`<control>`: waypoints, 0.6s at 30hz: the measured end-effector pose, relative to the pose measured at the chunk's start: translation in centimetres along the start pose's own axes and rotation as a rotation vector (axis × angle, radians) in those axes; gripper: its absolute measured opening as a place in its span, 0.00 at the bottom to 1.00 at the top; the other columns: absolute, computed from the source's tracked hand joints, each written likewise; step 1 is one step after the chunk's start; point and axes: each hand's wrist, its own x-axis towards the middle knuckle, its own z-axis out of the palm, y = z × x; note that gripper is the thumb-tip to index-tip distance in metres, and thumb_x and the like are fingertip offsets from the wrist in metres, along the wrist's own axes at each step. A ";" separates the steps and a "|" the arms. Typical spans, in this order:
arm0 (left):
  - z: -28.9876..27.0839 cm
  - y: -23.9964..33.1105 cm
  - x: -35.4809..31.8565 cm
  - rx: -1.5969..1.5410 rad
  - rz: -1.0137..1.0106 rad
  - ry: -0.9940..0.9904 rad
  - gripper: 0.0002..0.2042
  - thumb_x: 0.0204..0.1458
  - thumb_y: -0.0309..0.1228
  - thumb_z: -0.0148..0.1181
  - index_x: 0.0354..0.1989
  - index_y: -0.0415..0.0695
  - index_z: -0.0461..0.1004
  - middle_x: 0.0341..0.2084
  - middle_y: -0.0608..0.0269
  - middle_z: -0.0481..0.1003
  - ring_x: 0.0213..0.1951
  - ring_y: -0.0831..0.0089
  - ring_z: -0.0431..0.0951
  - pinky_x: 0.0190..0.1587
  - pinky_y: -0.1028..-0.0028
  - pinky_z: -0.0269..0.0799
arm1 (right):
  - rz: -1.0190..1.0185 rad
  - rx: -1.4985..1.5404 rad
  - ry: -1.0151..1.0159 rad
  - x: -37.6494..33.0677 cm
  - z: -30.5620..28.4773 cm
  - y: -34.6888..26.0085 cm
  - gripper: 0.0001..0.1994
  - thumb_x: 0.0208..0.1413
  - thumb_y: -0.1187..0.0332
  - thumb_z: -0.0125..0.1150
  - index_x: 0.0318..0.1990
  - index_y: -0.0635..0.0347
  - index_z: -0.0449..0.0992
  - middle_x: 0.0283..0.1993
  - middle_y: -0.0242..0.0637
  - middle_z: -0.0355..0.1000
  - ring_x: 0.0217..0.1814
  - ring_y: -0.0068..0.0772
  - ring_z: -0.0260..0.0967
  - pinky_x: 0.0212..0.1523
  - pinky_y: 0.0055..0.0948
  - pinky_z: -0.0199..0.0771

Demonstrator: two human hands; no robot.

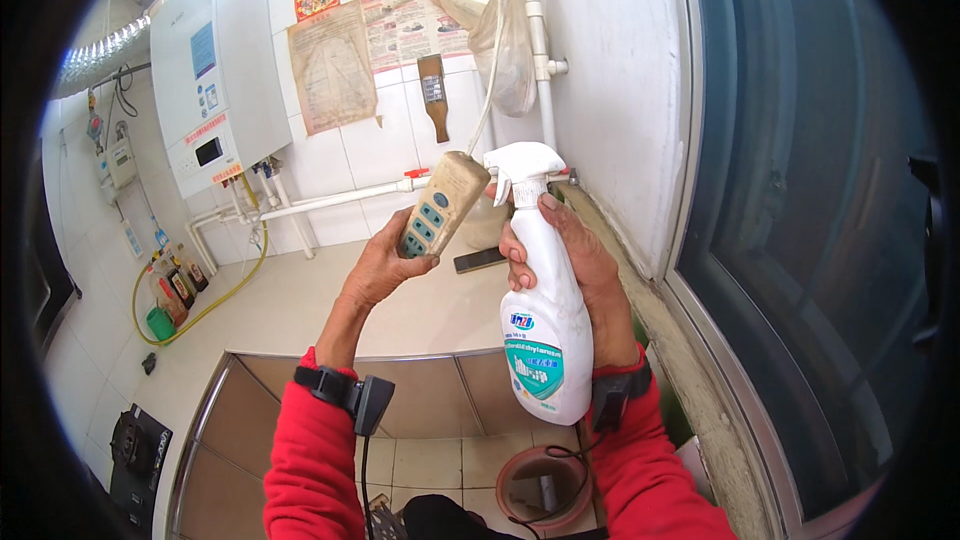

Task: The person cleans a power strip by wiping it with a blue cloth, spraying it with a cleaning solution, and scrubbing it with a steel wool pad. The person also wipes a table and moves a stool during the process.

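My left hand (pixel 378 265) is closed around the lower end of a grimy beige power strip (pixel 445 202) with green sockets. The strip tilts up to the right, and its white cord runs upward from the top end. In my right hand (pixel 585 260) is a white spray bottle (pixel 545 315) with a green label, gripped round its neck below the white trigger head (pixel 526 162). The bottle is upright, its nozzle side facing the power strip, a short gap apart. Both are held above the counter.
A dark flat bar (pixel 480 260) lies on the counter (pixel 330 315) behind my hands. White pipes (pixel 350 196) cross the tiled wall below a water heater (pixel 215 70). Bottles (pixel 180 285) and a green cup (pixel 160 323) stand left. A basin (pixel 543 490) sits on the floor; a window (pixel 810 190) is right.
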 end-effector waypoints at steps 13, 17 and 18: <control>0.8 0.5 0.1 0.043 0.045 0.008 0.39 0.40 0.28 0.70 0.65 0.40 0.60 0.48 0.56 0.72 0.51 0.70 0.71 0.54 0.72 0.69 | 0.069 0.078 0.032 0.2 -1.0 0.0 0.31 0.61 0.47 0.55 0.60 0.65 0.63 0.26 0.37 0.67 0.17 0.26 0.65 0.25 0.27 0.72; 0.6 -0.1 0.1 0.028 0.034 0.013 0.40 0.40 0.31 0.71 0.65 0.38 0.60 0.50 0.57 0.72 0.52 0.67 0.69 0.58 0.69 0.65 | 0.085 0.109 -0.016 0.5 -1.4 0.0 0.31 0.61 0.47 0.55 0.60 0.66 0.62 0.27 0.38 0.67 0.17 0.26 0.65 0.25 0.27 0.72; 0.5 -0.2 0.2 0.024 0.035 0.013 0.40 0.40 0.31 0.71 0.65 0.38 0.60 0.50 0.56 0.72 0.53 0.67 0.69 0.58 0.69 0.65 | 0.083 0.117 -0.022 0.6 -1.5 0.0 0.30 0.61 0.47 0.55 0.59 0.66 0.63 0.27 0.39 0.68 0.19 0.28 0.67 0.25 0.28 0.73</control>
